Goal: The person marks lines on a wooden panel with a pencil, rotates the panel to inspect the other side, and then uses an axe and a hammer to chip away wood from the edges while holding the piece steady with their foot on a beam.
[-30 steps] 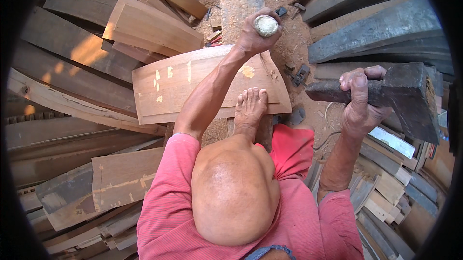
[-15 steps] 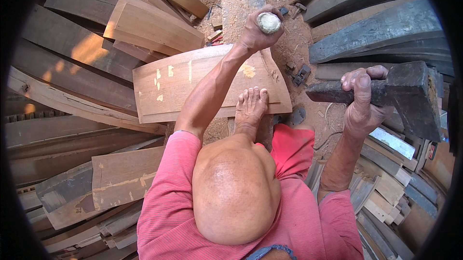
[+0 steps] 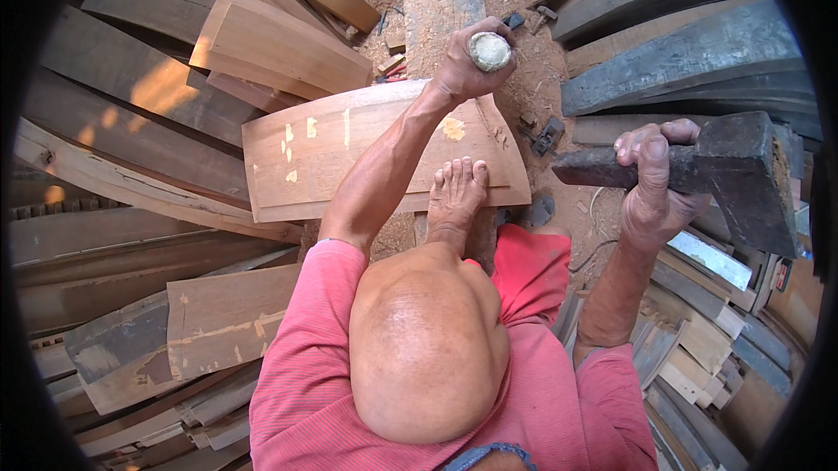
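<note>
My left hand (image 3: pixel 471 65) is closed round an upright chisel, whose pale, battered round handle end (image 3: pixel 490 51) faces up; its blade is hidden beneath the fist. Under that arm lies a reddish-brown wooden panel (image 3: pixel 314 161) with a curved far edge, pale filler patches and a rough cut strip near its right end. A bare foot (image 3: pixel 456 192) rests on the panel's near edge. Out to the right, my right hand (image 3: pixel 659 183) grips the handle of a dark wooden mallet (image 3: pixel 746 183). The mallet is raised, well apart from the chisel.
Stacked boards (image 3: pixel 131 122) line the left side, and dark curved planks (image 3: pixel 690 52) the far right. A long plank (image 3: pixel 441 0) runs away beyond the panel. Wood shavings (image 3: pixel 537 78) and a small dark metal tool (image 3: pixel 548 135) lie on the floor. Offcuts (image 3: pixel 698 340) pile up at the near right.
My left hand, with the chisel, has shifted very slightly nearer and right. The mallet in my right hand stays almost still.
</note>
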`<state>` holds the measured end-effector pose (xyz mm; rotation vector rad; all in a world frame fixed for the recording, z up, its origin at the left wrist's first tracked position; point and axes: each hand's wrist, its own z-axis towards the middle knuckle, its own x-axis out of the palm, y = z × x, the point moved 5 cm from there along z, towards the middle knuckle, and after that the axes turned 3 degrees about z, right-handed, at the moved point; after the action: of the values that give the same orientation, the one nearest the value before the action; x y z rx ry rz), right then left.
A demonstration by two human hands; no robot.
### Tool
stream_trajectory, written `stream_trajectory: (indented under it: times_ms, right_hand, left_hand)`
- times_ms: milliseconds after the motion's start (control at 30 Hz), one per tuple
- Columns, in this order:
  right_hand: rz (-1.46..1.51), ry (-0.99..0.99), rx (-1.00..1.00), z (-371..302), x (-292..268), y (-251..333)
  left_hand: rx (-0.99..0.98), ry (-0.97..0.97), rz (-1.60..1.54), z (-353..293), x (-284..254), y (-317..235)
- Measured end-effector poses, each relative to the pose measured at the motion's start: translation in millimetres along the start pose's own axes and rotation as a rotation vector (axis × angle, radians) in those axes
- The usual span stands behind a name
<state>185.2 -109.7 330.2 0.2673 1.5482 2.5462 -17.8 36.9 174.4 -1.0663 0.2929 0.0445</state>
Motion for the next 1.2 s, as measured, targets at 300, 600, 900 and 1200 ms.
stream_trajectory:
  times_ms: [300, 600, 900, 1200]
  right_hand:
    - [0.009, 0.009, -0.041, 2.3, -0.4, 3.1]
    - [0.102, -0.01, -0.115, 6.0, 0.1, 7.4]
    - [0.103, 0.003, -0.141, 9.0, -2.5, 9.6]
    - [0.095, 0.009, -0.136, 8.1, -4.0, 9.6]
  left_hand:
    - [0.031, 0.047, -0.009, -3.4, 3.7, -5.0]
    - [-0.067, -0.087, -0.027, -0.9, 0.2, 11.7]
    - [-0.02, -0.058, -0.001, -3.5, 0.9, 1.1]
    - [0.086, 0.08, 0.025, -13.0, 12.9, -14.6]
